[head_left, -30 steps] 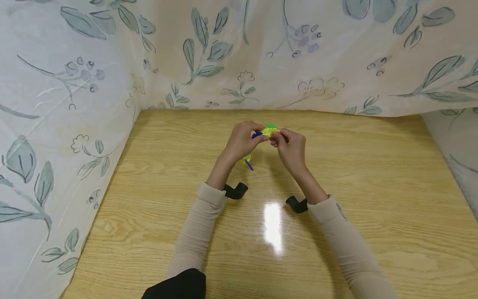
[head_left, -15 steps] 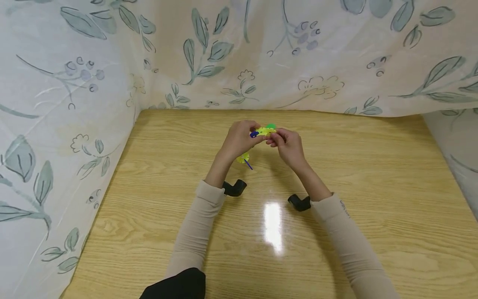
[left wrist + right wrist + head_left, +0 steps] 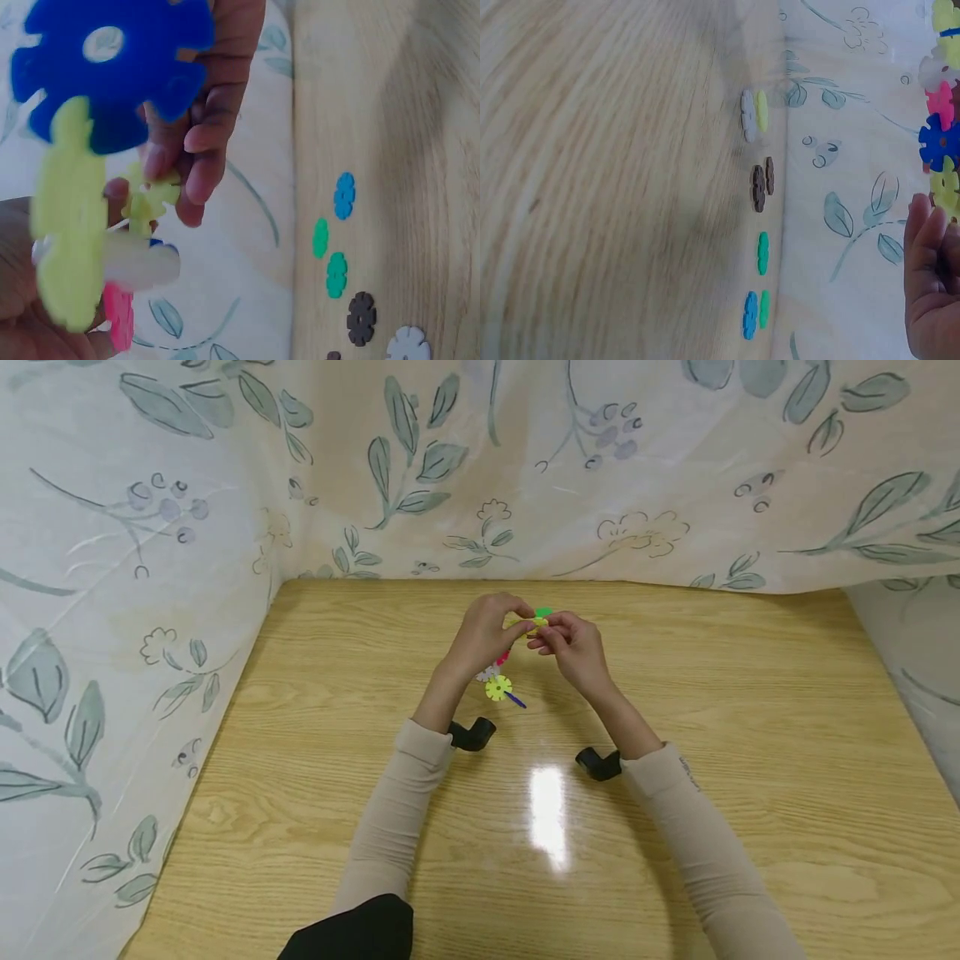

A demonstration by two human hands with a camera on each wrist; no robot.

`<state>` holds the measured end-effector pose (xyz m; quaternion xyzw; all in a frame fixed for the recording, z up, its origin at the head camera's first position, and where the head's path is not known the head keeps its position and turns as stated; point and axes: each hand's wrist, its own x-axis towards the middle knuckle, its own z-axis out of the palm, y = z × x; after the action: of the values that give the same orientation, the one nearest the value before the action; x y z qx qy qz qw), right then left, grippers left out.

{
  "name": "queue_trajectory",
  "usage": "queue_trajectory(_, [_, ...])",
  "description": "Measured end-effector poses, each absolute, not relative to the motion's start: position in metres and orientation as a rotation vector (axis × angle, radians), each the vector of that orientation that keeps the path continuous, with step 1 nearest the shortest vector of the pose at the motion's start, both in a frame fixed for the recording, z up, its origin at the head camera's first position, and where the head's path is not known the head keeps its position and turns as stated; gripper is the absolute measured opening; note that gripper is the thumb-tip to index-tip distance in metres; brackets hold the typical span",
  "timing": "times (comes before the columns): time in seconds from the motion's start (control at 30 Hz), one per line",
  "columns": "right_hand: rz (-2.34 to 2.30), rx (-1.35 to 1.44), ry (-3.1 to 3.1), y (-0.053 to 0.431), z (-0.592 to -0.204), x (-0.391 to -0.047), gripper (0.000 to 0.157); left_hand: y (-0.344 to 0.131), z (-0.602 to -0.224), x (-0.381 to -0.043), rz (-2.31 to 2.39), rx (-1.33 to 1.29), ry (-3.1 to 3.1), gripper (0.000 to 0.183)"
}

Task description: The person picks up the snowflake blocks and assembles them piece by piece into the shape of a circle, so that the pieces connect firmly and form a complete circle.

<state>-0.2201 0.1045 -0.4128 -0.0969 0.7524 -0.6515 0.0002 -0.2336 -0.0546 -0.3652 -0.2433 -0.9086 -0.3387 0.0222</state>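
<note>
A chain of notched interlocking discs hangs from my left hand point(image 3: 483, 631), whose thumb and fingers pinch it near its upper end. Below that hand dangle a pink disc point(image 3: 503, 657), a white disc point(image 3: 487, 674), a yellow disc point(image 3: 498, 687) and an edge-on blue disc point(image 3: 516, 699). My right hand point(image 3: 581, 652) pinches the yellow end disc point(image 3: 156, 196) between thumb and fingertips, close against the left fingertips. In the right wrist view another blue disc point(image 3: 939, 142) joins the pink one to that yellow disc. Fingers hide part of the joint.
Loose discs lie along the table's point(image 3: 750, 735) back edge: blue point(image 3: 750, 315), green point(image 3: 763, 253), brown point(image 3: 759, 187), grey-white point(image 3: 748, 116) and yellow point(image 3: 762, 111). A leaf-patterned cloth point(image 3: 525, 468) hangs behind and at the left. Black curved mounts point(image 3: 472, 735) sit at both wrists.
The hanging part of the chain has swung out from under my left hand, so white and pink discs show. The left fingers now cover more of the upper discs; both hands stay close together.
</note>
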Motion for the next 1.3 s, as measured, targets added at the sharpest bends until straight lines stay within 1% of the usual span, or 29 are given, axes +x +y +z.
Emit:
queue_trajectory(0.1, [-2.026,-0.304,2.343,0.102,-0.413,-0.222,0.024,-0.057,-0.366,-0.235,-1.053,-0.773,-2.817,0.015])
queue_trajectory(0.2, [-1.919,-0.319,2.354,0.104,-0.412,-0.223,0.026,-0.059,-0.366,-0.235,-1.039,-0.777,-2.844,0.014])
queue_trajectory(0.33, [-1.668,-0.328,2.46,0.12,-0.412,-0.231,0.029,-0.064,-0.367,-0.237,-0.981,-0.764,-2.868,0.015])
queue_trajectory(0.47, [-1.32,-0.266,2.717,0.142,-0.417,-0.248,0.025,-0.069,-0.367,-0.237,-0.978,-0.726,-2.863,0.015])
queue_trajectory(0.57, [-1.054,-0.278,2.827,0.147,-0.423,-0.26,0.025,-0.071,-0.369,-0.237,-1.005,-0.701,-2.867,0.015])
queue_trajectory(0.63, [-0.975,-0.284,2.811,0.143,-0.427,-0.267,0.027,-0.071,-0.371,-0.237,-1.021,-0.692,-2.876,0.016])
queue_trajectory(0.83, [-0.925,-0.183,2.714,0.126,-0.435,-0.273,0.041,-0.07,-0.374,-0.238,-1.079,-0.678,-2.89,0.017])
queue_trajectory(1.17, [-0.991,-0.107,2.74,0.123,-0.437,-0.264,0.035,-0.069,-0.377,-0.238,-1.069,-0.706,-2.878,0.015])
queue_trajectory(1.3, [-1.155,-0.13,2.694,0.127,-0.437,-0.259,0.025,-0.069,-0.377,-0.237,-1.083,-0.724,-2.878,0.015])
